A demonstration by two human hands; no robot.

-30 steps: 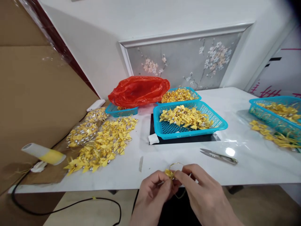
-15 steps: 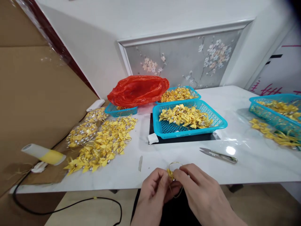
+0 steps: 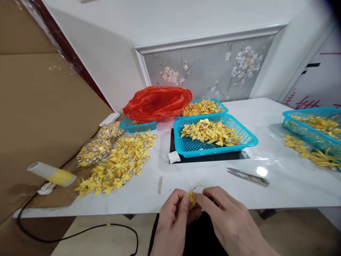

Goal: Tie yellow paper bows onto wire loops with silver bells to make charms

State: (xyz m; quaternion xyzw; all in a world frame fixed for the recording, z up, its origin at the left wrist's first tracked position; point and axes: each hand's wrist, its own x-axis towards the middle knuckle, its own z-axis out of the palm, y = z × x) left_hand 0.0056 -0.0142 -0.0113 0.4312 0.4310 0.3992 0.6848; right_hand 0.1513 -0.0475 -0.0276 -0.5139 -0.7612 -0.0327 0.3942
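Note:
Just off the table's front edge, my left hand pinches a small yellow ribbon flower between thumb and fingers. A thin yellow cord loops up above it. My right hand is closed at the flower's right side, its thumb and forefinger on the ribbon or cord; the exact grip is partly hidden. Thread snips lie on the table beyond my right hand. A blue basket holding yellow flowers with silvery beads stands farther back, on a black mat.
To the left is a spread pile of yellow flowers, beside bagged ones. A red plastic bag covers part of another blue basket. More blue baskets stand at the back and right. A cable hangs at left.
The cord loop above the flower has become lower and flatter. My right fingers have shifted slightly at the flower, and both hands stay together. The view has moved a little.

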